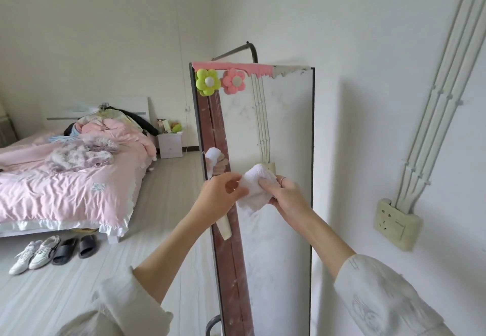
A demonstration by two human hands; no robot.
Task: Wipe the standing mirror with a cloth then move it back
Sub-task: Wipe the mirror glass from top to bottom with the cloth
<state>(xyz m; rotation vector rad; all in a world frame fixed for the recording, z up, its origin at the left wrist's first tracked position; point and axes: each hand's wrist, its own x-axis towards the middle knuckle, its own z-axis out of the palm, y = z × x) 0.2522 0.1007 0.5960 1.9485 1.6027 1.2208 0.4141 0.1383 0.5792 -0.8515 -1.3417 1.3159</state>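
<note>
No writing or brand can be read anywhere; the small patch on the bedding is too blurred to make out.

1 bed (52, 196) fills the left of the room, its glossy pink quilt crumpled and edged with a white frill, with a heap of soft clothes piled near the headboard. Next in size is the standing mirror (276, 130), 1 tall, narrow rectangle in a thin dark frame, upright on the pale plank floor just beside the white wall on the right. Its glass looks smeared and dusty, and its top edge carries a strip of pink foam dripping down. 2 puffy foam flowers sit at its top left corner, 1 green flower (208, 81) and 1 pink flower (233, 80), each with a pale round centre.

On the wall, 4 thin white conduits (431, 109) run down to 1 cream socket box (395, 224). By the bed stand 4 shoes: 2 white sneakers (33, 254) and 2 black slides (75, 249).

In front of the mirror's middle, both hands hold 1 white terry cloth (256, 187), bunched into a soft lump, close to the glass. The left hand (221, 197) pinches its left edge between thumb and fingers; the right hand (286, 196), wearing 1 thin ring, has its fingers curled tight around the right side.
</note>
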